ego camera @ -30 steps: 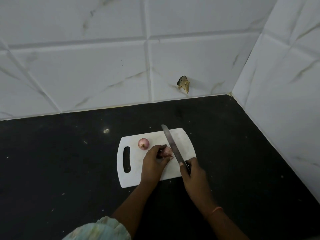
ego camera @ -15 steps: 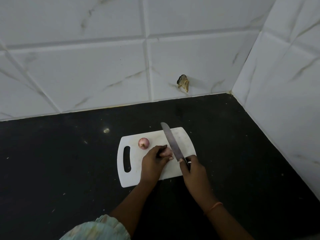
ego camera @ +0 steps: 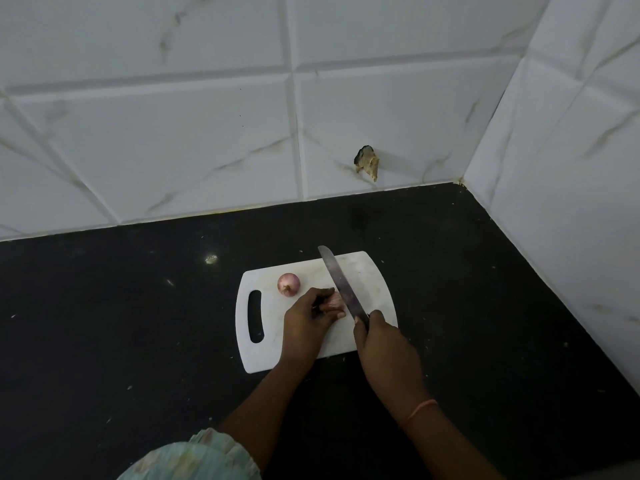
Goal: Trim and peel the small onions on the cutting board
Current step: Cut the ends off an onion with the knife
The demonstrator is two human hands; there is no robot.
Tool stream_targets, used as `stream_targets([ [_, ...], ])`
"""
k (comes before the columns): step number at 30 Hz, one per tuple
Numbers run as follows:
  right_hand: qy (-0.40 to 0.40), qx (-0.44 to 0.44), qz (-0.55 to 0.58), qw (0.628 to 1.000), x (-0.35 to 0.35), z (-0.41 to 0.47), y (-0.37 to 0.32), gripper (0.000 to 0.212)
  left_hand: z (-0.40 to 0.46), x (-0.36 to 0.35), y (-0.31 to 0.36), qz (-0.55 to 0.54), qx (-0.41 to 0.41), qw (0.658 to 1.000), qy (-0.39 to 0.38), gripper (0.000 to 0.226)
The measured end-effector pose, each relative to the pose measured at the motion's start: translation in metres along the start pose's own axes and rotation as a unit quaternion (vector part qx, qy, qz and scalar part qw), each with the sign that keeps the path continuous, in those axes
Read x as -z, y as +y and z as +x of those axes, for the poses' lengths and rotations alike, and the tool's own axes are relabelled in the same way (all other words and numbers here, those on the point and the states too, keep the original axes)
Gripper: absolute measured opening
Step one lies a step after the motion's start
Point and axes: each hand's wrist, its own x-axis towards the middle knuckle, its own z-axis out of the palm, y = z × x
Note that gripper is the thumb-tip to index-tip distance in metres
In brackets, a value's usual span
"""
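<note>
While left hand point(ego camera: 308, 318) pins onion point(ego camera: 335, 301), right hand point(ego camera: 381, 336) grips knife point(ego camera: 341, 284): curl fingertips back, slice only the tip.

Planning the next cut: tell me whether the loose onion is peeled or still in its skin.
Still in its skin: the loose onion shows reddish outer skin and an untrimmed end, lying untouched on the board.

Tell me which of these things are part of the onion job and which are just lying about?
In use:
- cutting board
- held onion, in the left hand
- knife, in the right hand
- waiting onion

Lying about:
- brown scrap on the wall tile
- specks on the black counter
</note>
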Motion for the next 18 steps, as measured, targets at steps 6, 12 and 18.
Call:
stream_targets([
  [6, -0.023, -0.008, -0.071, 0.997, -0.001, 0.007, -0.015, 0.029, -0.001, 0.0, 0.002, -0.021, 0.006, 1.0, 0.0, 0.035],
  [12, -0.062, 0.003, -0.027, 0.998, -0.003, 0.014, -0.005, 0.03, 0.0, 0.0, 0.0, -0.035, 0.009, 0.999, -0.007, 0.036],
  [18, -0.059, 0.024, 0.006, 0.998, -0.002, 0.014, 0.005, 0.03, 0.0, 0.003, -0.001, -0.038, 0.003, 0.999, -0.012, 0.035],
])
